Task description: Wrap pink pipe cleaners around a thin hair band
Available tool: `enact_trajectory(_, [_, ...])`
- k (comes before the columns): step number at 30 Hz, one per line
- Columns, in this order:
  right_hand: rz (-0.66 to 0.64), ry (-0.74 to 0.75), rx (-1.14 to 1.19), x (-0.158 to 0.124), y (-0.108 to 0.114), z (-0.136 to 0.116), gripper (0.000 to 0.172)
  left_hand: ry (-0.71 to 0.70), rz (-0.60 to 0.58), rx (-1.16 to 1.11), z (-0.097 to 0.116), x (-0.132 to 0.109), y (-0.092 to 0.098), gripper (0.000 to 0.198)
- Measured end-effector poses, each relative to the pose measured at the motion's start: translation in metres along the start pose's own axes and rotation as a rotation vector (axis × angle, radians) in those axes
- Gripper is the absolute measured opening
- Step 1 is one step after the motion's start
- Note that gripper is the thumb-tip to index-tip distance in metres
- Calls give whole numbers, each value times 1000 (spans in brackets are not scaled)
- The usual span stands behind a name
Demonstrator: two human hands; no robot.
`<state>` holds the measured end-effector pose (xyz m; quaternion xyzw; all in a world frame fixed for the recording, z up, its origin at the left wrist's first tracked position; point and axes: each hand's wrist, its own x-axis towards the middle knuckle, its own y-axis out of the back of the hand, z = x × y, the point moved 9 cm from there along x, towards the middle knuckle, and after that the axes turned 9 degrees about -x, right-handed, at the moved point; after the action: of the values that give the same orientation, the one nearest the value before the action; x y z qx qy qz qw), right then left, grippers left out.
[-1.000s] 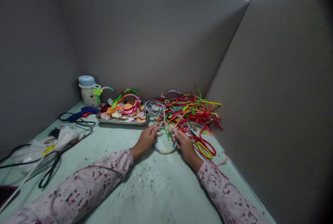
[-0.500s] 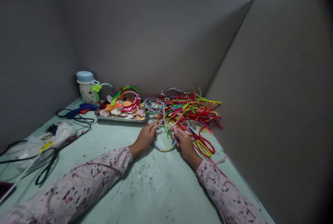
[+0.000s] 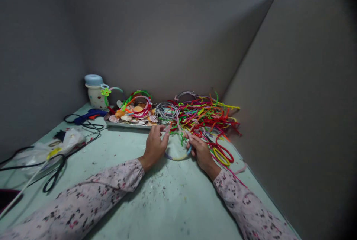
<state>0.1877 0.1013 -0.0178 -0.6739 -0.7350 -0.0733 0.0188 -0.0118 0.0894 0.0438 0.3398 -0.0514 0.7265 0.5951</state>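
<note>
My left hand (image 3: pixel 154 145) and my right hand (image 3: pixel 201 151) rest on a pale green table (image 3: pixel 167 202), each pinching one side of a pastel pipe-cleaner ring (image 3: pixel 176 156) that lies between them. The fingers of both hands are closed on the ring's upper ends. Just behind the hands lies a big tangle of coloured pipe cleaners (image 3: pixel 205 115), mostly red, yellow and green. Both sleeves are pink with dark specks.
A metal tray (image 3: pixel 131 122) of shells and covered headbands stands at the back, with grey wire hoops (image 3: pixel 166 110) beside it. A white jar with a blue lid (image 3: pixel 95 91), a blue glue gun (image 3: pixel 89 114), black cables, scissors (image 3: pixel 54 178) and a plastic bag (image 3: pixel 47 150) lie left. Grey partitions wall the table.
The view shifted slightly. My left hand has lifted a little and its fingers reach further over the ring's left end; my right hand keeps its grip.
</note>
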Motion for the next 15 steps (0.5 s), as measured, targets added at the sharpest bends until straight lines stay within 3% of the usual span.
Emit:
enact_trajectory(3, [-2,27,27,-2,-2,-3,31,-124,-21,-17,25,-9,-2,21])
enact_trajectory(7, [-28,44,39,-5,-7,-5,28,-132,-305,-125,40,-25,-32,26])
enact_trajectory(11, [-67,49,16,-9,-12,-7,27,-16,-473,-250,34,-35,-51,42])
enact_trajectory(15, [-91,46,7,-10,-14,-7,28,111,-455,-389,23,-35,-55,46])
